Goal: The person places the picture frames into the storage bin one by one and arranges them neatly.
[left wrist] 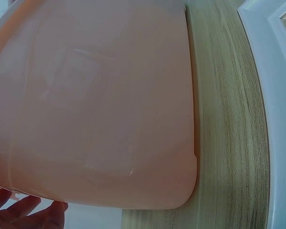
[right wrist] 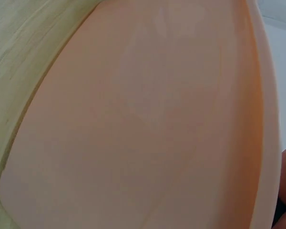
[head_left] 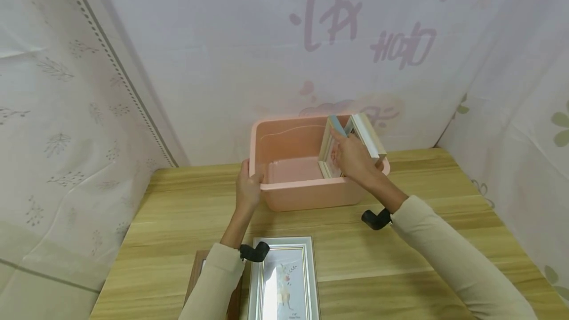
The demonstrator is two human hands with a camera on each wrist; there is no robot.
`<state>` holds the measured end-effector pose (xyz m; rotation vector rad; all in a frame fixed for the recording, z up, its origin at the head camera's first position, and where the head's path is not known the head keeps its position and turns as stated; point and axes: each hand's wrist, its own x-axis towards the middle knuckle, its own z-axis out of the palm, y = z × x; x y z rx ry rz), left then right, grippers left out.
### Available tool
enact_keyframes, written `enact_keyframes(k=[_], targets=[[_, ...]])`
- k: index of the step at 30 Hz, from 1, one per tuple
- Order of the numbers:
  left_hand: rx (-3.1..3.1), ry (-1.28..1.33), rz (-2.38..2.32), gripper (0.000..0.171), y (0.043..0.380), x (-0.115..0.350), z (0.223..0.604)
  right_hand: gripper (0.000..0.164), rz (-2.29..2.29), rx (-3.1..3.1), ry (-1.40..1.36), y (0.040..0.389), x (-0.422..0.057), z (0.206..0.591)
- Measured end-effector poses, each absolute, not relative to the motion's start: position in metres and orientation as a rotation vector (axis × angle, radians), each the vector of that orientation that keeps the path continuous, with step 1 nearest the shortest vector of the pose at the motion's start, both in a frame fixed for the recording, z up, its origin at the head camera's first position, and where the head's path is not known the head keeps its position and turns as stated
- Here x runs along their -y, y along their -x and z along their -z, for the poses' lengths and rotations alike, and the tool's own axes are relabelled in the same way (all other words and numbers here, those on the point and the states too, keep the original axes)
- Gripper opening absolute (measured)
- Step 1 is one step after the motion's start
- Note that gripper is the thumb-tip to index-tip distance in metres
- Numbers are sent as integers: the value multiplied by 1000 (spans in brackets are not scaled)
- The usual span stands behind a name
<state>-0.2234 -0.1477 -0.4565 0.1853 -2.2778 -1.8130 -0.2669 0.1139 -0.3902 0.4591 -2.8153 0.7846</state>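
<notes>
A pink plastic basin (head_left: 306, 196) stands at the back of the table. My left hand (head_left: 248, 189) grips its rim at the left front corner; in the left wrist view, curled fingers (left wrist: 55, 212) show beside the basin's end wall. Inside the basin's right side, several picture frames lean upright. My right hand (head_left: 355, 159) reaches over the front rim and holds a cream picture frame (head_left: 326, 149) with a blue strip along its top. Just right of that hand are a white frame (head_left: 367, 136) and a beige one (head_left: 374, 132). The basin wall hides most of the right hand from its wrist camera.
On the table in front lies a silver-edged picture frame (head_left: 308, 270) with a printed picture. A brown frame (head_left: 234, 302) beside it is partly covered by the left sleeve. Printed cloth (head_left: 213, 63) hangs behind the wooden table (head_left: 400, 260) and along both sides.
</notes>
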Motion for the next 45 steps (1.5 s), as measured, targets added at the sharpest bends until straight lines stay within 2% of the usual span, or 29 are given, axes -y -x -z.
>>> enact_keyframes(k=[12, 19, 24, 29, 36, 45], targets=[[2278, -185, 1804, 47, 222, 150, 452, 68, -701, 2967, -426, 268, -110, 386], [2249, -188, 1844, 48, 222, 150, 453, 61, -74, 3034, -578, 267, -106, 386], [2254, -184, 1847, 46, 221, 148, 453, 63, 165, 3014, -595, 266, -108, 385], [2263, -180, 1829, 45, 223, 147, 454, 62, 207, 2995, -582, 267, -114, 384], [2269, -203, 1823, 46, 224, 148, 456, 72, 186, 3044, -521, 267, -127, 385], [2260, -193, 1846, 47, 224, 147, 457, 74, 259, 3068, -468, 263, -125, 383]])
